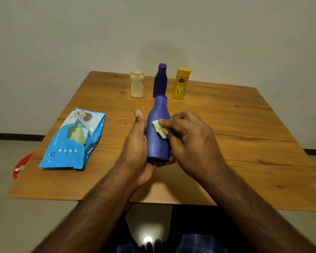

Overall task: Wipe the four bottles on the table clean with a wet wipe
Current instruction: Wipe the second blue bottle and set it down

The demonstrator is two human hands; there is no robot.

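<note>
A tall blue bottle (158, 125) tilts away from me above the wooden table (235, 128). My left hand (138, 141) cups its base and side, fingers curled under it. My right hand (187, 133) pinches a pale green wet wipe (158, 128) and presses it against the bottle's body. At the far edge stand three more bottles: a cream one (137, 84), a dark blue one (159, 80) and a yellow one (180, 83).
A blue pack of wet wipes (73, 141) lies on the table's left side with a wipe showing at its opening. A red bowl (21, 165) sits below the table's left edge. The wall is right behind the bottles.
</note>
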